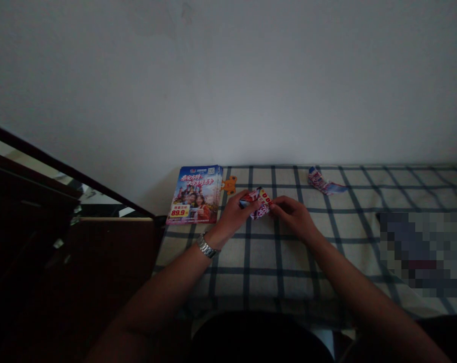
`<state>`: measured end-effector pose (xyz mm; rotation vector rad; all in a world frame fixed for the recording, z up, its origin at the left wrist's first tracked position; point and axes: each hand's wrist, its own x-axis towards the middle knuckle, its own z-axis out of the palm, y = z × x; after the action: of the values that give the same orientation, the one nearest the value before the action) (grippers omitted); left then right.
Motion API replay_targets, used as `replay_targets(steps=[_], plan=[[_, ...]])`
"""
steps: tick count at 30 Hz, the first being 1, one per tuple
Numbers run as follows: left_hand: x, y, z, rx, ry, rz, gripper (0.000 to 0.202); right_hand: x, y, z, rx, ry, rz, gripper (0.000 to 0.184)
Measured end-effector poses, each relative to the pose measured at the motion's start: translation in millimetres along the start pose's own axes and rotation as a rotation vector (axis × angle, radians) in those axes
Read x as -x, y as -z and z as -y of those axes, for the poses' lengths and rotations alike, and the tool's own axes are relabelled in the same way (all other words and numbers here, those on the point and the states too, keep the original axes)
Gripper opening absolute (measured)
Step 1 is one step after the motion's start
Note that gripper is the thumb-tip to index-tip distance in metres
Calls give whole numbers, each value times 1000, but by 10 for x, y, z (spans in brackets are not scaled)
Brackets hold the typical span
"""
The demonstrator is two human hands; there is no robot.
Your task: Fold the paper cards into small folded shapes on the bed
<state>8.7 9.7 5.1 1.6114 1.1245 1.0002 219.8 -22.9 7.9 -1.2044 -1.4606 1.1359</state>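
Both my hands meet over a checked cloth (258,257) on the surface in front of me. My left hand (234,214), with a metal watch (206,246) at the wrist, pinches the left side of a small folded piece of printed paper (259,202) in red, white and purple. My right hand (294,216) pinches the same paper from the right, fingers closed on its edge. The paper sits just above the cloth between the two hands.
A stack of colourful leaflets (195,194) lies at the cloth's far left corner, with a small orange shape (229,185) beside it. Another folded printed paper (322,182) lies farther back right. A blurred dark item (420,252) rests at right. Dark wooden furniture (80,272) stands left; a white wall is behind.
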Motion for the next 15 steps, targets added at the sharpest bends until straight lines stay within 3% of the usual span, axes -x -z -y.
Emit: replay_targets(steps=[6, 12, 15], plan=[[-13, -18, 21, -46, -36, 54, 29, -3, 8, -44, 0, 30, -33, 35], [10, 2, -26, 133, -101, 120, 40, 16, 93, -63, 206, 87, 0, 25], [23, 18, -56, 64, -104, 171, 33, 21, 110, -74, 263, 95, 30, 19]])
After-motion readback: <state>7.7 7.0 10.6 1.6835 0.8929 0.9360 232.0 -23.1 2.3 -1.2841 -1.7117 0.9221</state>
